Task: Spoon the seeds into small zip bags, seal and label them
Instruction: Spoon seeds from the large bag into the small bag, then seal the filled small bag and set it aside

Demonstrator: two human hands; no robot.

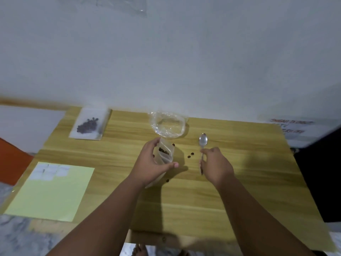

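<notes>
Seed bagging at a wooden table [221, 200]: 1 zip bag [166, 157] in hand, spoon [203, 141] empty.
A pale yellow sheet [51, 196] lay at the table's near left corner, with small white labels [48, 171] on its far end. The left hand [153, 163] gripped the zip bag near the table's centre, fingers and thumb curled round its sides. The bag was clear, its mouth open, with a small cluster of dark brown seeds [163, 150] inside. The right hand [215, 163] pinched the spoon's handle just right of the bag, the shiny bowl pointing away from the person. A filled bag [90, 124] lay flat at the far left. A crumpled clear plastic wrapper [168, 125] sat just behind the zip bag. 2 loose seeds [190, 155] lay on the wood between bag and spoon, and others lay close beside the bag.
</notes>
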